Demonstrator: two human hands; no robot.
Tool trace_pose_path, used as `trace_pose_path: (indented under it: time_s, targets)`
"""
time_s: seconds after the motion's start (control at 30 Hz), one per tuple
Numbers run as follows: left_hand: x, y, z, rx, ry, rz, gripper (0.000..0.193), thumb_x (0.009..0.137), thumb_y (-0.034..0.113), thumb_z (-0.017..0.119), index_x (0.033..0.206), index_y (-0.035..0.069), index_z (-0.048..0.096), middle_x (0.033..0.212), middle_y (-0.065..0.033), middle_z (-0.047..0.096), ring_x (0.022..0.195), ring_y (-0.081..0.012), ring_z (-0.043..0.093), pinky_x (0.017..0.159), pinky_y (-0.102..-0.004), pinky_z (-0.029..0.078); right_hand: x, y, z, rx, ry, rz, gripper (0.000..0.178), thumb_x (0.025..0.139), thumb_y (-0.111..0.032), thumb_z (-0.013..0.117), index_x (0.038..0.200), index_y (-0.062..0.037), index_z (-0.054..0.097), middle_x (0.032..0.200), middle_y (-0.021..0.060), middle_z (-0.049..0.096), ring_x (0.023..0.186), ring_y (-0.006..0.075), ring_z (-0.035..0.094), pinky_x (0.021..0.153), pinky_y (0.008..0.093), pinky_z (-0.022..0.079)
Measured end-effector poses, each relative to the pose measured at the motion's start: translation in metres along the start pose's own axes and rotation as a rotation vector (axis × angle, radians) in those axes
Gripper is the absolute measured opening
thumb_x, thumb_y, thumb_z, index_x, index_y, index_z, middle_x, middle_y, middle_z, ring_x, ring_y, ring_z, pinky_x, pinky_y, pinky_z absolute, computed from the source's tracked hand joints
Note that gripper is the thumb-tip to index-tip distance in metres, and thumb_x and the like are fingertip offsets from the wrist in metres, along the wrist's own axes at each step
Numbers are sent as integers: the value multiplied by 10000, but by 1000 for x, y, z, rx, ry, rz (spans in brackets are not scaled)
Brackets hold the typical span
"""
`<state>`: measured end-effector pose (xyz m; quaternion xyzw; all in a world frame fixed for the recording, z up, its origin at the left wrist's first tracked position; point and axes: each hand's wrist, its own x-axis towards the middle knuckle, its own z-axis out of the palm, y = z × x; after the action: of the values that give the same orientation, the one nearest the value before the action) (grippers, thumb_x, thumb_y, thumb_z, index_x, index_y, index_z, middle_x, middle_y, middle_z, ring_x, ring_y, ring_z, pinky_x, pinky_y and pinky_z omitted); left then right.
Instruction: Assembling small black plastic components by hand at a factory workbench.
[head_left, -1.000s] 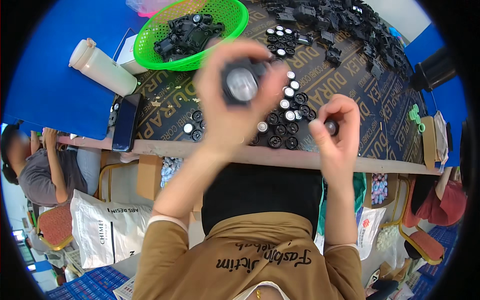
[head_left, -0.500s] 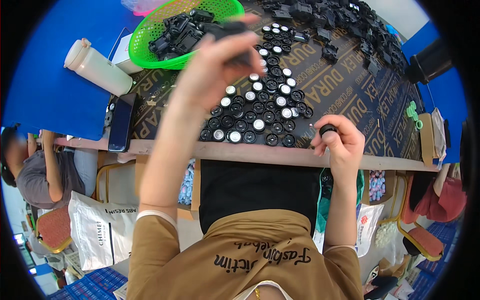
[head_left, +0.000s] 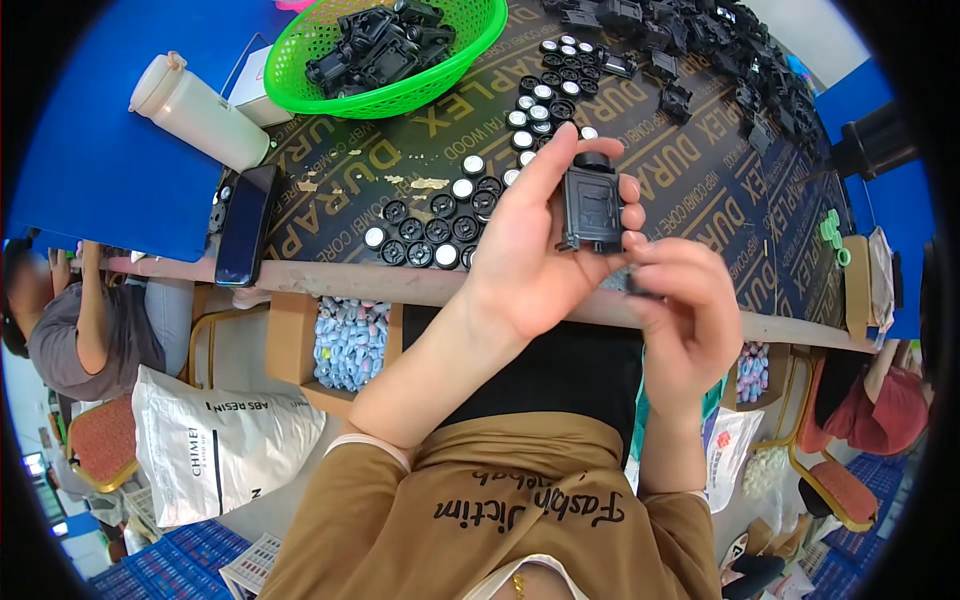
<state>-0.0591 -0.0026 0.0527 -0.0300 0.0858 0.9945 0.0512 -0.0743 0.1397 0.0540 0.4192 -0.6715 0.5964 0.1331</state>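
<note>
My left hand (head_left: 525,255) is palm up above the table's near edge. Its fingers are wrapped around a black plastic toy car chassis (head_left: 594,208), with a black wheel (head_left: 592,160) at its far end. Close beside the chassis's near end, my right hand (head_left: 690,310) pinches a small black wheel (head_left: 640,284), mostly hidden by the fingers. Loose black wheels (head_left: 437,230) lie on the table left of and beyond my left hand. Some wheels show a white face (head_left: 447,256). My left hand and the chassis cover part of the wheel spread.
A green basket (head_left: 400,103) of black chassis stands far left, near a white flask (head_left: 195,112) and a phone (head_left: 247,225). More chassis (head_left: 735,60) are heaped far right. A cardboard box (head_left: 290,337) of pale blue pieces sits below the table edge. Co-workers sit at both sides.
My left hand has come back from beside the green basket to the near edge, bringing the chassis and turning palm up. My right hand has shifted slightly nearer me, still pinching the wheel.
</note>
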Motion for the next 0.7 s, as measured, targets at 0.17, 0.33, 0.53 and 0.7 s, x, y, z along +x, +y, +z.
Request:
trace_pose_path:
  time_s: [0.17, 0.33, 0.53, 0.7]
  targets:
    - [-4, -15, 11, 35, 83, 67, 356, 920, 438, 443, 1022, 101, 495, 788, -64, 557, 696, -168, 541, 636, -300, 475, 3, -2, 5, -319, -12, -241, 197, 604, -48, 701, 791, -93, 653, 802, 49, 587, 791, 216, 539, 724, 306, 446]
    - [-11, -24, 15, 208, 54, 204, 364, 936, 421, 417, 1033, 74, 463, 779, -51, 536, 697, -123, 531, 608, -243, 451, -4, 5, 6, -375, 31, -225, 277, 587, -78, 719, 852, -114, 646, 917, 52, 577, 832, 230, 523, 751, 310, 430]
    - [-19, -31, 20, 384, 32, 371, 291, 961, 328, 388, 1049, 57, 445, 803, -46, 530, 695, -109, 527, 603, -236, 456, -5, 10, 14, -235, 140, -112, 367, 657, -94, 712, 1002, -44, 595, 1064, 137, 578, 912, 281, 543, 768, 346, 448]
    - [-21, -38, 12, 432, 48, 489, 238, 956, 275, 415, 1054, 59, 443, 798, -47, 523, 700, -100, 521, 602, -219, 454, -8, 13, 8, -10, -4, -21, 485, 675, -55, 735, 1092, 38, 505, 1141, 189, 533, 1045, 265, 519, 881, 328, 418]
